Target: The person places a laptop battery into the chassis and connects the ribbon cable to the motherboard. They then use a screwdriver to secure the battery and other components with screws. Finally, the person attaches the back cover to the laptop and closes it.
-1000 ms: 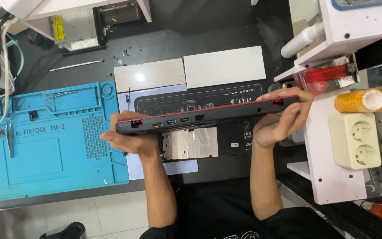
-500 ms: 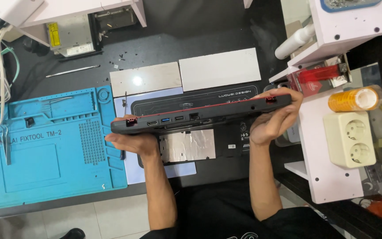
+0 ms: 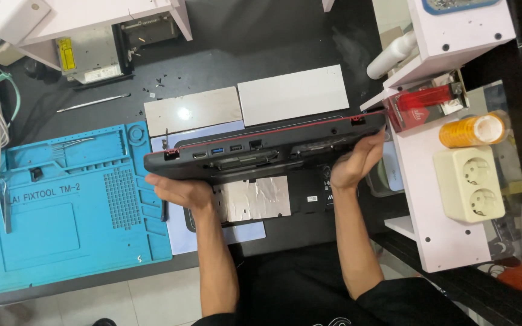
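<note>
- I see the black laptop (image 3: 261,154) at frame centre, tipped up on edge over the dark bench.
- My left hand (image 3: 179,192) grips its left end; my right hand (image 3: 357,162) cups the right end, fingers wrapped.
- It looks stiff, fairly heavy and fragile; I judge both ends the safest hold.

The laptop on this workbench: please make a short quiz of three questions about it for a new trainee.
1. True or false: the laptop lies flat on the blue mat.
2. Which hand grips the end of the laptop nearest the blue mat?
A. left hand
B. right hand
C. neither hand
3. Fill in: the yellow tape roll lies on the white shelf just above the ____.

Key
1. False. Both hands hold it up on its edge, ports facing the camera, beside the mat.
2. A.
3. Power socket.
</note>
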